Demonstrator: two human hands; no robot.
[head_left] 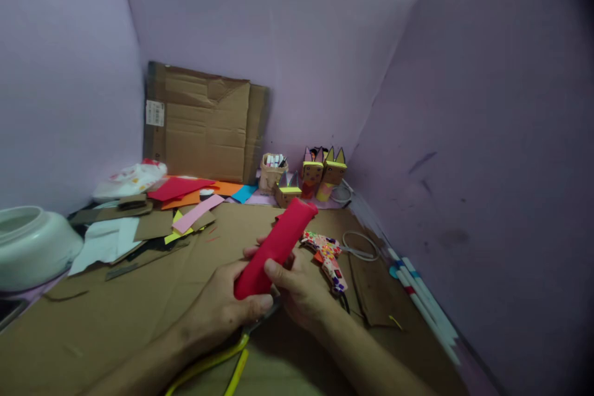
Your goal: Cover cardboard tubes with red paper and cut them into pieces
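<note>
A red tube (278,247), paper or felt on its outside, is held slanting up to the right over the cardboard sheet. My left hand (227,303) wraps its lower end, thumb along the near side. Around its middle, my right hand (294,288) grips with the thumb on top; some fingers are hidden behind the tube. Below the hands lies a yellow-handled pair of scissors (232,356), its blades partly covered by my left hand. To the right rests a flower-patterned glue gun (328,257) with a cord.
Coloured paper (180,189) and cardboard scraps (155,226) lie at the left, beside a white bowl (37,253). Cat-eared cardboard figures (325,173) and a pen holder (273,173) stand at the back. Folded cardboard (204,124) leans on the wall; white sticks (427,303) lie right.
</note>
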